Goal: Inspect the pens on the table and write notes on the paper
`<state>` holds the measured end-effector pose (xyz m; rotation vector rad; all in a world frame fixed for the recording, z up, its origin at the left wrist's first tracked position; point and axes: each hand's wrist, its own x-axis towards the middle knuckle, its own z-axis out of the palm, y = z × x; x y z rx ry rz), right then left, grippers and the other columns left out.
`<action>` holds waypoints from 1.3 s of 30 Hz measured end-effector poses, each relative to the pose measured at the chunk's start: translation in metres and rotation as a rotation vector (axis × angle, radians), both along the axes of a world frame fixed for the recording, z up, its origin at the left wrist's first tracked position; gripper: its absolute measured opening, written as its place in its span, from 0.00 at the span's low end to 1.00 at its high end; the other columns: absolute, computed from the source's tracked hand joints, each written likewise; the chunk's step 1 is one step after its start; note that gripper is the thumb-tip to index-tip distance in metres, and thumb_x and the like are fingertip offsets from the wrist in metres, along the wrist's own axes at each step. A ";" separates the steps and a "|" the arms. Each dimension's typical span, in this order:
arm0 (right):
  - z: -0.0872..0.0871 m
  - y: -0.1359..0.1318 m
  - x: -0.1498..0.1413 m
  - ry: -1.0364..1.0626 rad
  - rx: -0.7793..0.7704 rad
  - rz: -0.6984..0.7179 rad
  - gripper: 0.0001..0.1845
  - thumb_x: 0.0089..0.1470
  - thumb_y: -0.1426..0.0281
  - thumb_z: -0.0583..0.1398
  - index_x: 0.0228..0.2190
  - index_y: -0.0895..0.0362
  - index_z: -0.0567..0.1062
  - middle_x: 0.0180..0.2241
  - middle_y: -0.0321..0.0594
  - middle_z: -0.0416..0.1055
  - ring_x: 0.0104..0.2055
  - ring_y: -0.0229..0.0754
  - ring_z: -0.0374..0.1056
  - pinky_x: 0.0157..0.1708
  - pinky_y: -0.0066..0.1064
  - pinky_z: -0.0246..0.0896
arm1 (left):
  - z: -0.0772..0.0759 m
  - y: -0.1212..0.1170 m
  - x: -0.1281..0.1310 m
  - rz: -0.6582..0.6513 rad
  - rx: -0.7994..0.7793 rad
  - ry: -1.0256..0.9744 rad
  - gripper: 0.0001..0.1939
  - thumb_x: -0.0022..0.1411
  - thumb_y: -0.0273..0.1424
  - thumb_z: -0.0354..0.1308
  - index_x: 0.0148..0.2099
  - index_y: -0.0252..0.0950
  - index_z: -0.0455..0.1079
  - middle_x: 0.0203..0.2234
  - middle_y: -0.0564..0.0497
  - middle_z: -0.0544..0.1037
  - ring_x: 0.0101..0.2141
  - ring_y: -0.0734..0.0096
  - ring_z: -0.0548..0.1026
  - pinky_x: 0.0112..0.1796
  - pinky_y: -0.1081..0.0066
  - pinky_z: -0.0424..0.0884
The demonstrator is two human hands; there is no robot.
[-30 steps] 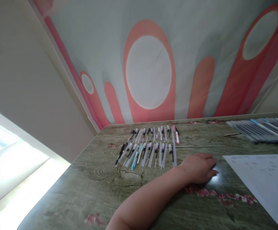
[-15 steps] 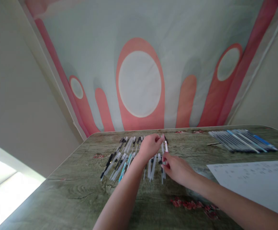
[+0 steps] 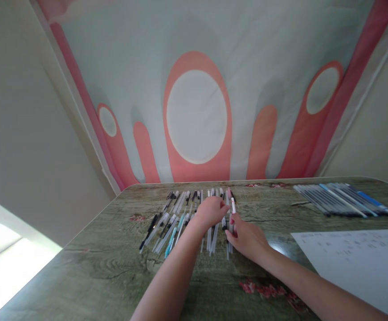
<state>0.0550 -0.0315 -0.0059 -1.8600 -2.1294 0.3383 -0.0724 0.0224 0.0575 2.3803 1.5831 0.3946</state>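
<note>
My left hand (image 3: pixel 210 210) reaches over the middle of the spread of pen parts, its fingers pinched together; what they grip is hidden. Close by on the right, my right hand (image 3: pixel 249 237) has its thumb and forefinger closed around the lower end of a white pen (image 3: pixel 233 205), whose upper end points away from me. Beneath and between the hands lie clear pen barrels (image 3: pixel 215 240) and dark-tipped pieces. A pinkish pen part (image 3: pixel 229 193) lies just beyond my fingers. To the left are a light-blue pen (image 3: pixel 171 243) and a black pen (image 3: pixel 148 232).
A row of grey, clear and blue pens (image 3: pixel 337 200) lies at the right back of the wood-patterned table (image 3: pixel 107 263). A sheet of paper with writing (image 3: pixel 357 258) lies at the right front. Behind the table hangs a pink and grey backdrop (image 3: pixel 197 171).
My left hand has drawn back from the far end of the pen parts, toward me and closer to my right fingers. My right hand has stayed almost in place beside the white pen.
</note>
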 end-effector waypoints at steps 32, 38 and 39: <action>0.001 0.001 0.013 0.416 0.249 0.066 0.05 0.48 0.68 0.52 0.29 0.56 0.59 0.21 0.32 0.65 0.22 0.35 0.62 0.23 0.25 0.49 | -0.014 0.000 0.002 -0.113 -0.402 -0.225 0.18 0.51 0.41 0.48 0.24 0.32 0.68 0.19 0.50 0.73 0.22 0.73 0.70 0.24 0.76 0.63; -0.001 0.001 0.016 0.479 0.354 0.067 0.09 0.52 0.62 0.50 0.29 0.56 0.61 0.22 0.33 0.65 0.21 0.35 0.60 0.22 0.25 0.49 | -0.022 0.014 0.006 -0.001 -0.406 -0.723 0.12 0.50 0.38 0.51 0.27 0.32 0.66 0.22 0.51 0.73 0.21 0.76 0.69 0.21 0.78 0.59; -0.001 0.000 0.017 0.453 0.348 0.069 0.11 0.52 0.61 0.50 0.28 0.56 0.62 0.21 0.33 0.65 0.21 0.35 0.60 0.22 0.25 0.49 | -0.023 0.018 0.004 0.057 -0.372 -0.842 0.12 0.51 0.38 0.51 0.29 0.33 0.65 0.23 0.50 0.73 0.20 0.77 0.69 0.20 0.78 0.59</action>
